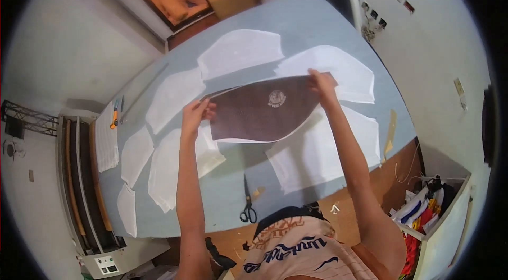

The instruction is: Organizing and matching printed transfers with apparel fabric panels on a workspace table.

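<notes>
A dark brown cut fabric piece (254,111) with a small round white emblem hangs stretched between my two hands above the table. Its pale underside shows along the curved lower edge. My left hand (198,113) pinches its left end, and my right hand (321,87) grips the upper right corner. Under and around it lie white cut fabric pieces: one (243,52) beyond the dark piece, another (344,71) by my right hand, a large one (328,148) below my right hand, and a stack (172,169) beside my left forearm.
Black-handled scissors (247,203) lie near the front edge of the blue-grey table (233,200). An orange cutter (115,116) rests at the left on white sheets. A machine with rollers (87,185) adjoins the left edge. At the right stands a bin of colourful cloth (428,211).
</notes>
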`<state>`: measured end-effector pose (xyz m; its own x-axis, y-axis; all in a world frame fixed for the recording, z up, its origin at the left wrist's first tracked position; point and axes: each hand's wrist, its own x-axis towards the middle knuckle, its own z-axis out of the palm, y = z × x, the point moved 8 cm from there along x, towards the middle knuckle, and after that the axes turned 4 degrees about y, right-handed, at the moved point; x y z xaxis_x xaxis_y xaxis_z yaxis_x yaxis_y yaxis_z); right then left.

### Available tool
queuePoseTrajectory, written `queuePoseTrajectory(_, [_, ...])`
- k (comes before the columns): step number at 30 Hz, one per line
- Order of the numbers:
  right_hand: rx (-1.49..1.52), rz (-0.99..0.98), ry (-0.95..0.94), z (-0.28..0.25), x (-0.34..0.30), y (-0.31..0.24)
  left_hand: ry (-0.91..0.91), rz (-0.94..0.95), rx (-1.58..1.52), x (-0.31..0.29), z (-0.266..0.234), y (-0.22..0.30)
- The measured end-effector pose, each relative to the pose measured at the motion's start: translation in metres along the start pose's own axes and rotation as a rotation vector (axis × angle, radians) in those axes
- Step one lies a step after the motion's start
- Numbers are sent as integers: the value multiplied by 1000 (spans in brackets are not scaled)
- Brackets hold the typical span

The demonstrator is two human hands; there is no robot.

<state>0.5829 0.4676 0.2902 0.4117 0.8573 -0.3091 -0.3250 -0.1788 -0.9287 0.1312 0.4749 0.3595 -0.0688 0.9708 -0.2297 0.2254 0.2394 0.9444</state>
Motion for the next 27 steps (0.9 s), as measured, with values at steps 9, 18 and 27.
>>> queuePoseTrajectory(9, [279,-26,-73,214,187,-7,120,257,-321,265,-94,6])
queuePoseTrajectory(18, [257,-103,-47,261,243,88,188,201,-415,370,-113,-100])
queuePoseTrajectory(27, [64,131,194,252,324,245,308,49,-253,462,-72,-239])
